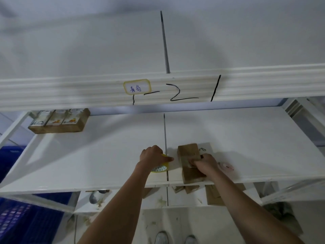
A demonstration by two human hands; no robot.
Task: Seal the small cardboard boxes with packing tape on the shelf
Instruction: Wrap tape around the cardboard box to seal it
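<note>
1. Left hand (152, 155) curls over the tape roll (159, 168) on the shelf (105, 152).
2. Right hand (205, 164) grips the cardboard box (189, 152), which lies on the shelf just right of the left hand.

Shelf board (246, 138) is showing as white, smooth, faintly satin. Small cardboard box (189, 152) is reading as plain brown card, matt, slightly fibrous (edges blurred). Tape roll (159, 169) is looking like glossy clear plastic over a yellow core. Front beam (70, 92) above is appearing as white painted metal, ribbed. Label (137, 86) is looking like paper, yellow-bordered. Row of boxes (59, 121) at the back is showing brown card under shiny printed faces. Crate (12, 152) is presenting as blue moulded plastic.
</note>
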